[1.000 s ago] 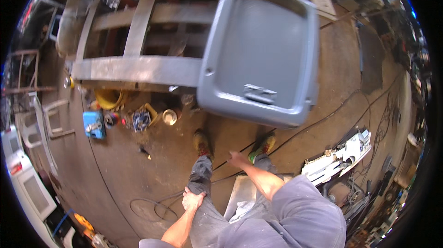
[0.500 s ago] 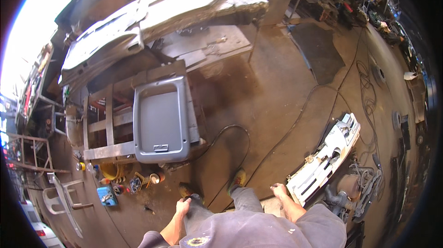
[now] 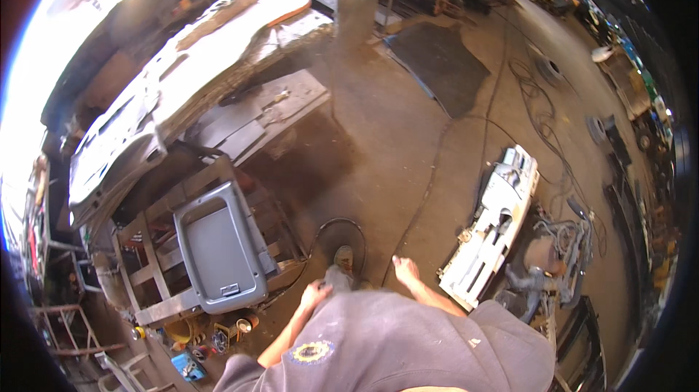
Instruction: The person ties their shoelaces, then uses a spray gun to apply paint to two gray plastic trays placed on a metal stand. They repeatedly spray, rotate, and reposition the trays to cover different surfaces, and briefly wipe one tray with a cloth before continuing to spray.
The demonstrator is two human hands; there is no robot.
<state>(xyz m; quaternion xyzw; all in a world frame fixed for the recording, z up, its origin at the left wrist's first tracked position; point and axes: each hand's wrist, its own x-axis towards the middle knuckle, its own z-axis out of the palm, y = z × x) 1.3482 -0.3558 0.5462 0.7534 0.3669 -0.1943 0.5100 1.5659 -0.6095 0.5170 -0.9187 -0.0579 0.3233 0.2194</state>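
Note:
My left hand [image 3: 317,294] hangs low in front of my body with its fingers curled. Whether it holds a small thing is too unclear to make out. My right hand [image 3: 406,270] is held forward with bent fingers, and nothing shows in it. Left of my left hand, apart from it, a grey tray-shaped panel [image 3: 222,250] with rounded corners and a small latch lies on a metal frame stand [image 3: 169,306]. Nearest to my right hand, but not touched, is a white car bumper [image 3: 488,239] on the right. One shoe [image 3: 344,257] shows between my hands.
A dark cable [image 3: 429,195] runs over the floor beside a flat black sheet [image 3: 440,68]. Right of the bumper stand engine-like parts [image 3: 542,264]. A large pale body panel [image 3: 196,64] is at the far left. A blue case [image 3: 188,366] sits at the lower left.
My view has shifted forward and turned, so the grey panel and stand sit further left and lower. Both hands appear higher in view and closer together. The bumper appears further left.

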